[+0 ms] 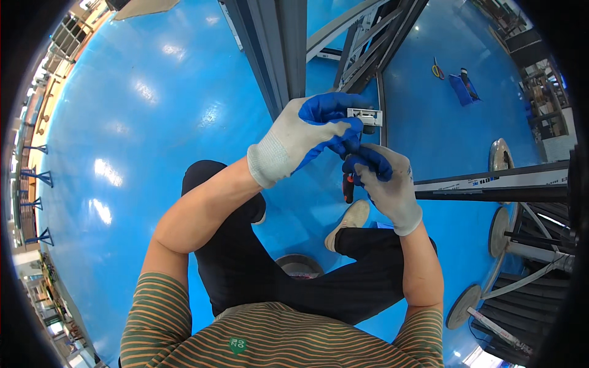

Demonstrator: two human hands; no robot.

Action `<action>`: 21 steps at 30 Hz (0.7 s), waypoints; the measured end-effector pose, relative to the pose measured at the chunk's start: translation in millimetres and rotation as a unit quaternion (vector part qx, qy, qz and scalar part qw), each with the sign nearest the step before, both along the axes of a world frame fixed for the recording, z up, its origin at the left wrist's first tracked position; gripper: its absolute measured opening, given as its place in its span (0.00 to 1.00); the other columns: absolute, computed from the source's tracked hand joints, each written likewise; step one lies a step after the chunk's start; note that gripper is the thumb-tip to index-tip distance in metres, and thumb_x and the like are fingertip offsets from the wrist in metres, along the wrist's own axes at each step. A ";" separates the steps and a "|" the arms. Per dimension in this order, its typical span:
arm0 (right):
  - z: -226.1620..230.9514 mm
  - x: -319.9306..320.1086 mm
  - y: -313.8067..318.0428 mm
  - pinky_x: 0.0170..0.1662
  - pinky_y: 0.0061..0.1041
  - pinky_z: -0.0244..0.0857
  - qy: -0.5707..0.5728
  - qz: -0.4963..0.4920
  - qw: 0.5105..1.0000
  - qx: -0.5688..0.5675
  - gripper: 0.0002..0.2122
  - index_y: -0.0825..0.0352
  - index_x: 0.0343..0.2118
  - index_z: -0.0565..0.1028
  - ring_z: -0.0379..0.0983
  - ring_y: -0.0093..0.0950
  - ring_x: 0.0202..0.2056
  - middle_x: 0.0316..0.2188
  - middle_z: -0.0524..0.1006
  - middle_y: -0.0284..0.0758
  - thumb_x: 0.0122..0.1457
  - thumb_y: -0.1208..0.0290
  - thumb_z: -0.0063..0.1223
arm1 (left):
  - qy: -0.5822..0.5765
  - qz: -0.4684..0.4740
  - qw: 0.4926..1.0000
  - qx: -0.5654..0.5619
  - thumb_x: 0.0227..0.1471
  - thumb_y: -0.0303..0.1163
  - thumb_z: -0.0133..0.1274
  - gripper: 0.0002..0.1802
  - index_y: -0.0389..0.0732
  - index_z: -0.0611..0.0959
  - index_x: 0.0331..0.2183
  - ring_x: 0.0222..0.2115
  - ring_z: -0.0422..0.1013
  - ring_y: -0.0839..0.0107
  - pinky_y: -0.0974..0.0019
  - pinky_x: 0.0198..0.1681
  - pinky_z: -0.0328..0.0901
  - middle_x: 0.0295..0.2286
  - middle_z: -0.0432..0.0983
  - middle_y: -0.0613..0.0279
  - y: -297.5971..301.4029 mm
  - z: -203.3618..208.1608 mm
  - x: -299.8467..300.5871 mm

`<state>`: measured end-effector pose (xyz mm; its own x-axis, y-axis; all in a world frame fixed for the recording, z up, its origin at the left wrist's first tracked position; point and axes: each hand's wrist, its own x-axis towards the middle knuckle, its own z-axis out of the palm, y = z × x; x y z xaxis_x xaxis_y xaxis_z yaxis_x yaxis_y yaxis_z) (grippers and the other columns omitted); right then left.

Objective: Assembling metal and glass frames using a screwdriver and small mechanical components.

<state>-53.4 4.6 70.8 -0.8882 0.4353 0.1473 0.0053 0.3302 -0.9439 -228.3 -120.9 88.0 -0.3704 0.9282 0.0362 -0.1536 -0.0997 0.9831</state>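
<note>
My left hand [300, 136], in a grey glove with blue coated fingers, is closed on a small rectangular silver metal fitting [372, 116] with an open middle. My right hand [388, 184], gloved the same way, is closed just below it. It grips a screwdriver [348, 190] whose black and red handle hangs under the fingers. The screwdriver's tip is hidden among the gloves, so whether it touches the fitting does not show. Both hands are close together in front of my bent knees.
A dark grey metal profile [276, 55] stands just beyond my left hand. Grey frames [362, 55] lean behind it. A long profile [491, 184] lies at right. Yellow-handled scissors [437, 70] and a blue bin [463, 91] are on the blue floor [141, 135].
</note>
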 end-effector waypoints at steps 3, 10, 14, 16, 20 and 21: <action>-2.7 -0.4 0.0 0.35 0.19 0.73 0.015 0.009 0.999 -0.027 0.14 0.78 0.45 0.78 0.77 0.25 0.27 0.33 0.83 0.41 0.55 0.83 0.57 | -0.024 -0.001 1.000 0.011 0.61 0.38 0.58 0.28 0.34 0.75 0.58 0.35 0.80 0.67 0.66 0.45 0.76 0.42 0.82 0.52 0.3 -4.1 -0.4; -4.2 2.9 4.1 0.37 0.20 0.74 0.011 0.020 0.999 -0.025 0.14 0.78 0.45 0.78 0.78 0.26 0.28 0.34 0.84 0.42 0.55 0.82 0.57 | 0.010 -0.021 1.000 0.007 0.60 0.35 0.58 0.25 0.33 0.77 0.56 0.36 0.80 0.67 0.66 0.46 0.75 0.43 0.82 0.52 1.8 -4.6 0.1; -2.8 2.7 2.5 0.37 0.20 0.74 0.004 0.018 0.999 -0.039 0.14 0.78 0.45 0.78 0.78 0.26 0.28 0.34 0.84 0.42 0.56 0.82 0.57 | 0.010 -0.020 1.000 0.005 0.58 0.29 0.58 0.22 0.32 0.80 0.53 0.37 0.79 0.67 0.67 0.49 0.74 0.42 0.81 0.52 0.3 2.0 -0.7; -3.7 2.8 2.8 0.37 0.19 0.74 0.002 0.010 1.000 -0.008 0.13 0.78 0.45 0.78 0.78 0.26 0.28 0.34 0.84 0.42 0.56 0.82 0.57 | 0.059 -0.011 0.997 -0.043 0.58 0.30 0.58 0.21 0.32 0.80 0.52 0.37 0.79 0.66 0.66 0.49 0.74 0.42 0.82 0.52 1.2 4.8 -1.0; -6.3 3.0 4.1 0.36 0.19 0.74 -0.003 0.008 1.000 -0.028 0.13 0.77 0.45 0.78 0.78 0.26 0.27 0.34 0.83 0.43 0.57 0.82 0.57 | 0.096 -0.008 0.993 -0.065 0.58 0.32 0.59 0.23 0.32 0.80 0.52 0.38 0.79 0.65 0.65 0.50 0.74 0.42 0.82 0.51 1.3 1.4 -4.0; -7.5 3.4 5.0 0.36 0.19 0.74 -0.006 0.014 0.997 -0.079 0.12 0.77 0.45 0.78 0.78 0.26 0.27 0.34 0.83 0.43 0.57 0.82 0.57 | 0.085 -0.015 0.996 -0.039 0.58 0.34 0.59 0.24 0.32 0.80 0.53 0.39 0.79 0.64 0.64 0.49 0.74 0.43 0.82 0.51 1.1 -2.2 -5.5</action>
<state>-50.0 9.6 63.3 -0.9015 0.4275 0.0677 0.0100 0.1769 -0.9842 -233.8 -119.8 85.9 -0.3375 0.9410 0.0243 0.0141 -0.0207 0.9997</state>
